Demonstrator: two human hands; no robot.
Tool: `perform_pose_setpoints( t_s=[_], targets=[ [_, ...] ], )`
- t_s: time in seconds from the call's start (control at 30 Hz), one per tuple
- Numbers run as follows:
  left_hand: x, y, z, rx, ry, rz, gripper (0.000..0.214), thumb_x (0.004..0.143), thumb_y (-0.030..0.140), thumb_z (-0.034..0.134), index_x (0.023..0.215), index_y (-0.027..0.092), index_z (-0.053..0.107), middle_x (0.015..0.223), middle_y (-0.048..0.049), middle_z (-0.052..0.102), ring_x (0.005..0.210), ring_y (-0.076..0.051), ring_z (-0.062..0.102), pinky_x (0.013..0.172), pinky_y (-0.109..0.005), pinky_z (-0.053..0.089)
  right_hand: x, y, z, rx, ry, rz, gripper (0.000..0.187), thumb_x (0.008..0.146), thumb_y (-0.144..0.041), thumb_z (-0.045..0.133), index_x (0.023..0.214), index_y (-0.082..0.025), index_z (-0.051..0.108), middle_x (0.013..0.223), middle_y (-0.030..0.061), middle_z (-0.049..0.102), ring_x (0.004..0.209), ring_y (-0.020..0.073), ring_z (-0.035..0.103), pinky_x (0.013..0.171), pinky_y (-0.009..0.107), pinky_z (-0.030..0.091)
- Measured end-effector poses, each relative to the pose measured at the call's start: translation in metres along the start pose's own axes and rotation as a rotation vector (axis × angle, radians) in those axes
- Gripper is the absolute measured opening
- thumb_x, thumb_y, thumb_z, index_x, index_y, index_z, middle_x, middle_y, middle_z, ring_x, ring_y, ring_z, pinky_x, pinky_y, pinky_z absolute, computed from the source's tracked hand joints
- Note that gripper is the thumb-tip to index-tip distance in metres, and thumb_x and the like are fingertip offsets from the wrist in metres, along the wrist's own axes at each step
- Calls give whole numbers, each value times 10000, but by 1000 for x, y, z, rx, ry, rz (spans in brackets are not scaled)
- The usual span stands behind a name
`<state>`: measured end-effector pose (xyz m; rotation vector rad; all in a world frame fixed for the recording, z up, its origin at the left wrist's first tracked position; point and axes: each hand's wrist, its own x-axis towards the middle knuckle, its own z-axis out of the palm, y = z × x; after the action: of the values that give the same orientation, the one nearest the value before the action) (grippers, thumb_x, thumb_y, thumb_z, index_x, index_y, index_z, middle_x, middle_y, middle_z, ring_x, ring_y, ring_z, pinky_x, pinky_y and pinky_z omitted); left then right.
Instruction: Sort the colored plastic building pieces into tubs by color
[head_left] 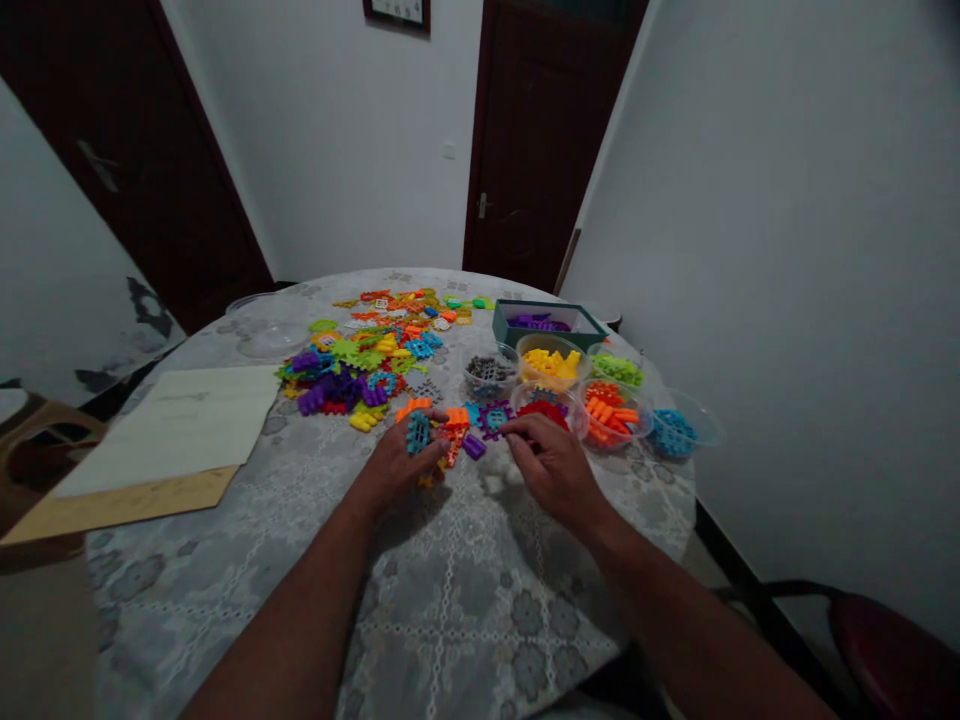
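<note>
My left hand is closed around a teal toothed plastic piece, which shows over the fingers. My right hand has its thumb and index finger pinched at the edge of a purple gear-edged plastic piece with a blue centre. Between the hands lie orange plastic pieces and a small purple block. Just beyond my left hand is a heap of mixed toy pieces in purple, green, yellow and blue.
Clear round bowls stand to the right, with yellow pieces, orange pieces, green pieces, grey pieces and blue pieces. A dark green box holds purple pieces. White paper covers part of the left side.
</note>
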<state>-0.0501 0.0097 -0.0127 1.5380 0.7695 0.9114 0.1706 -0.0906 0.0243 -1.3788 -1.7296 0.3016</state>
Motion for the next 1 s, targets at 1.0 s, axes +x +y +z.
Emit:
perform_pose_setpoints(
  t_s=[1.0],
  targets=[
    [5, -7, 3, 583, 276, 135, 368, 851, 465, 724, 1142, 243, 687, 910, -41, 720, 805, -229, 683, 804, -373, 552, 79, 41, -63, -204, 82, 66, 254, 963, -248, 562, 1116, -228, 765, 1120, 65, 789, 1036, 235, 719, 920, 375, 540]
  ],
)
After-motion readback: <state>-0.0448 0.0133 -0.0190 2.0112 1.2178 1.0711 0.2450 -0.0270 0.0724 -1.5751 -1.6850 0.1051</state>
